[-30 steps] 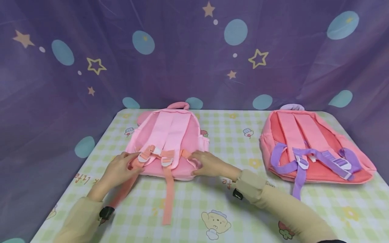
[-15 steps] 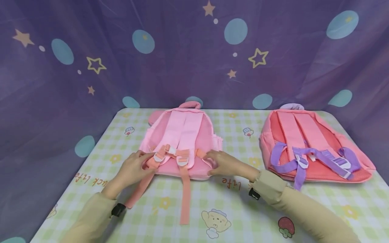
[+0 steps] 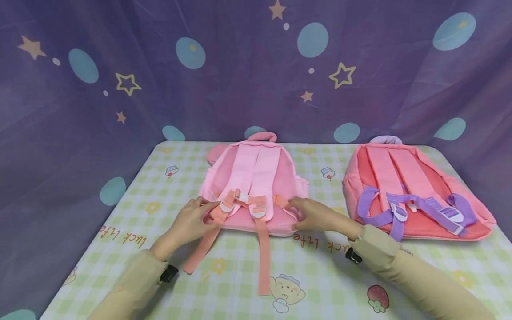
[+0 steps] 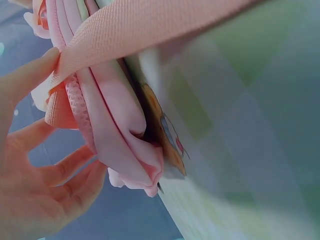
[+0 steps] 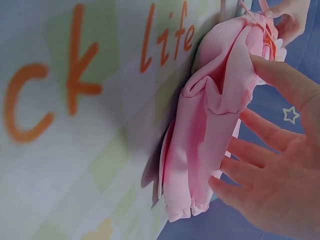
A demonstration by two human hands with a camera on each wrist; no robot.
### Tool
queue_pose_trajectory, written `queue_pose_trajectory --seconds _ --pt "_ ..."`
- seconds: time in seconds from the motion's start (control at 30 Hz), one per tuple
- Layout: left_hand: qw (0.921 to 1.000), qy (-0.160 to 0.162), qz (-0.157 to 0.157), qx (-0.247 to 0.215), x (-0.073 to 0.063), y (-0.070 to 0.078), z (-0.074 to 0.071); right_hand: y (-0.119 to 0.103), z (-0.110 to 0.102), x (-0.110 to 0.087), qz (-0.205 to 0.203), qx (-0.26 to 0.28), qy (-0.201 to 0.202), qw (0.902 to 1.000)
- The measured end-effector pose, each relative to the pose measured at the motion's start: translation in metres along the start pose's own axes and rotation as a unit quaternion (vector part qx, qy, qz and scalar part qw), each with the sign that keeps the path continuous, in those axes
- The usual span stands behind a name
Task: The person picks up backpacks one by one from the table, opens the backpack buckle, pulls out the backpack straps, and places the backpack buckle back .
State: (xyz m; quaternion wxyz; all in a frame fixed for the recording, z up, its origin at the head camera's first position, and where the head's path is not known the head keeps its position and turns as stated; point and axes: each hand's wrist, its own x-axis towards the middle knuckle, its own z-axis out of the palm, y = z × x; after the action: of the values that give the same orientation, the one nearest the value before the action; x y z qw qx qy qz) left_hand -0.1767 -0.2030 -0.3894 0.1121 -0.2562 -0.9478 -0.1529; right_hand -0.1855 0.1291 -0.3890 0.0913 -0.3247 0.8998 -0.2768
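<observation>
A light pink backpack (image 3: 256, 178) lies with its strap side up on the checked tablecloth. Orange webbing straps (image 3: 264, 258) with white buckles cross its lower part and hang down over the cloth. My left hand (image 3: 191, 224) holds its lower left corner, thumb against an orange strap (image 4: 125, 35) and fingers along the side. At the lower right corner, my right hand (image 3: 322, 216) grips the edge between thumb and fingers. In the right wrist view, those fingertips touch the pink side (image 5: 200, 145). The backpack's underside is hidden.
To the right lies a coral-pink backpack (image 3: 400, 178), also strap side up, with purple straps (image 3: 380, 218). A purple curtain (image 3: 240, 102) with stars and ovals hangs behind the table. The tablecloth (image 3: 132, 204) carries printed figures and lettering.
Both hands have moved to the right with the light pink backpack sliding between them, its orange straps trailing along. The coral-pink backpack has stayed where it was.
</observation>
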Motion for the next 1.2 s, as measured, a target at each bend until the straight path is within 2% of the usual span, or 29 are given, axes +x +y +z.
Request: queue_pose_trajectory --seconds 0.17,0.53,0.9,1.2 --pt "0.9999 -0.004 0.009 -0.010 0.004 0.007 0.004 0.006 -0.006 -0.010 0.013 -0.001 -0.001 0.9999" --pt "0.9987 -0.034 0.016 -0.034 0.014 0.027 0.010 0.018 -0.016 -0.029 0.035 -0.016 0.008 0.9992" --pt "0.9977 -0.066 0.007 -0.010 0.021 0.043 0.016 0.035 -0.024 -0.043 0.035 -0.012 0.004 0.9993" --pt "0.9976 -0.054 0.032 -0.028 0.026 0.054 0.024 0.041 -0.032 -0.054 0.035 -0.009 0.002 0.9993"
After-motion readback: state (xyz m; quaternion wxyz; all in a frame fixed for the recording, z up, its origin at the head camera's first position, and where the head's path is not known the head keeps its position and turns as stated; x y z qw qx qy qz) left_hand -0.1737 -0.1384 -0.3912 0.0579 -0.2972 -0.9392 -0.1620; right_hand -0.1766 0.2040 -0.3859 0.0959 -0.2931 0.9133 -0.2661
